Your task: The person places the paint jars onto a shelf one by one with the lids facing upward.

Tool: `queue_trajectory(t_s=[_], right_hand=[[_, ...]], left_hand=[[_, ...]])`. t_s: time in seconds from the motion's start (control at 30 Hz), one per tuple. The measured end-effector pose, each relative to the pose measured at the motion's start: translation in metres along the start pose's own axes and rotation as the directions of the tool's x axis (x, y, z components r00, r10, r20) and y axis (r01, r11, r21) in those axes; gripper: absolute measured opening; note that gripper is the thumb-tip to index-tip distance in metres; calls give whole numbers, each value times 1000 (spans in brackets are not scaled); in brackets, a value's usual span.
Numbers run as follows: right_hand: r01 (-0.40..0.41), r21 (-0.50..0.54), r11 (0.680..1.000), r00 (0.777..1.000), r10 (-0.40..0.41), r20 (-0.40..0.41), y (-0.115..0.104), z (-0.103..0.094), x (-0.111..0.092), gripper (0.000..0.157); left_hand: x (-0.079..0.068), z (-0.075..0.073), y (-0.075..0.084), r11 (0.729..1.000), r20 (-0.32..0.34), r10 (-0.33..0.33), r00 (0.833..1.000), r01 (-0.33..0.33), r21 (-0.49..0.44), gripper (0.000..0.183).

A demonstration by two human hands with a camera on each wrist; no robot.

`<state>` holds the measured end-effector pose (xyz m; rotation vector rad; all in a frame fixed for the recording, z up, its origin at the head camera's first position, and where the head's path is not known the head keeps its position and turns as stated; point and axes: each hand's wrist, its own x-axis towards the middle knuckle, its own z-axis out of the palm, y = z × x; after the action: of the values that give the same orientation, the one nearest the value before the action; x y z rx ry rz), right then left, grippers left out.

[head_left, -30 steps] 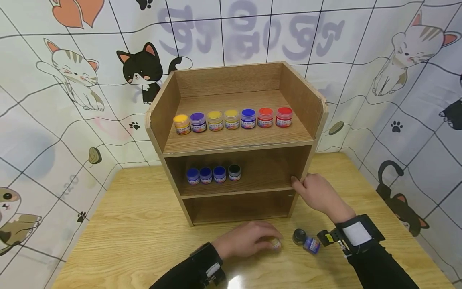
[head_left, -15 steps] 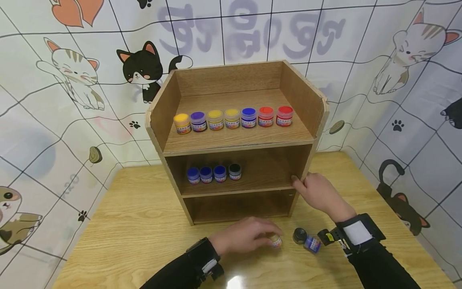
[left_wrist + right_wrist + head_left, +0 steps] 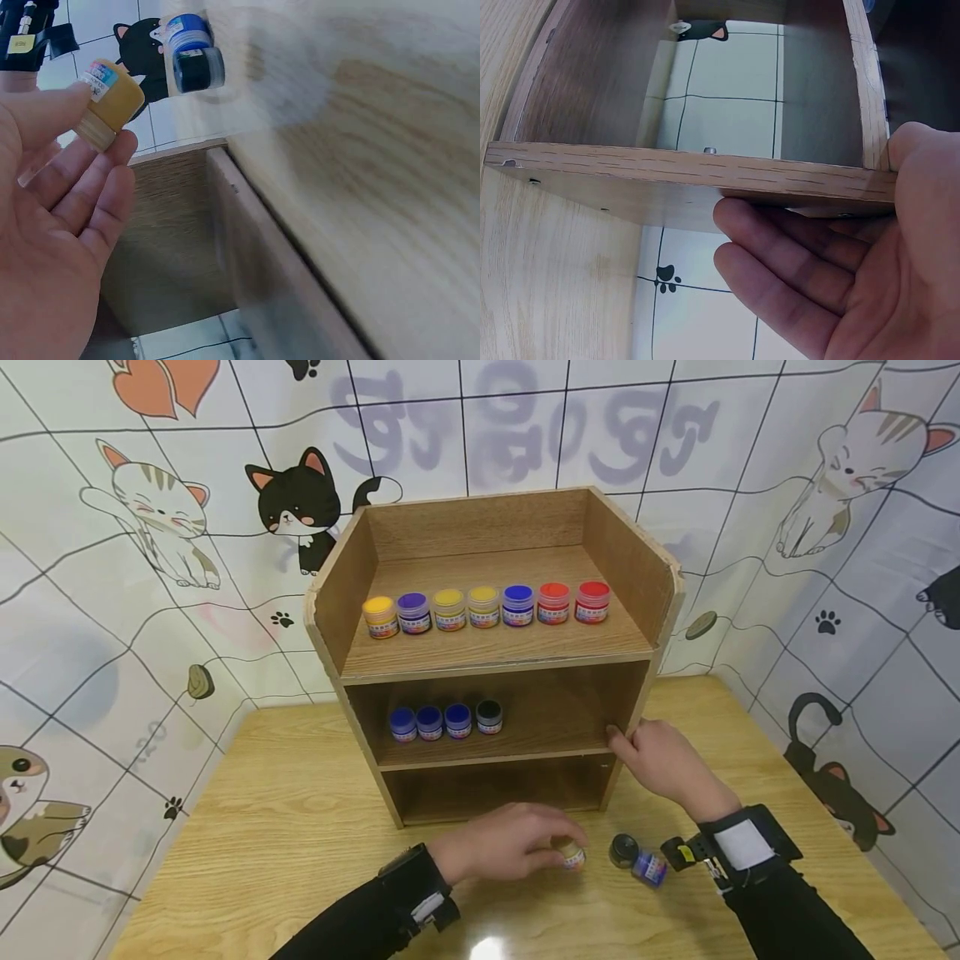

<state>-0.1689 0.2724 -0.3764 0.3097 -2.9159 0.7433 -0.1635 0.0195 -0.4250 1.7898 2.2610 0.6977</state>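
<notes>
My left hand (image 3: 513, 843) pinches a small yellow paint jar (image 3: 118, 101) between thumb and fingers, in front of the wooden shelf (image 3: 495, 668). In the head view the fingers partly cover this jar. My right hand (image 3: 667, 764) grips the shelf's right side panel, thumb at the front edge by the middle board and fingers along the outer face (image 3: 705, 199). On the table between the hands are a black-lidded paint jar (image 3: 623, 851) and a blue paint jar (image 3: 648, 867) lying on its side, touching each other.
On the top board stands a row of yellow, purple, blue and red paint jars (image 3: 483, 607). The middle board holds several blue jars (image 3: 430, 723) and a black-lidded one (image 3: 490, 717) at its left. Behind the table (image 3: 247, 843) hangs a cat-print sheet (image 3: 225, 627).
My left hand has lifted slightly and shifted a little away from me with the yellow jar, which now shows more clearly. The right hand keeps its place on the shelf.
</notes>
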Motion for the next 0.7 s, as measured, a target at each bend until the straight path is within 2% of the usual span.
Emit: queue_trajectory(t_s=[0.4,0.7], right_hand=[[7,-10,1000,1000,-7,-7,-1,-1,-1,48],[18,8,1000,1000,-18,-14,-3,-3,-1,47]], left_hand=[[0,-18,8,1000,31,31,999,-32,0,28],[1,-35,14,994,2,76,997,-76,81,26]])
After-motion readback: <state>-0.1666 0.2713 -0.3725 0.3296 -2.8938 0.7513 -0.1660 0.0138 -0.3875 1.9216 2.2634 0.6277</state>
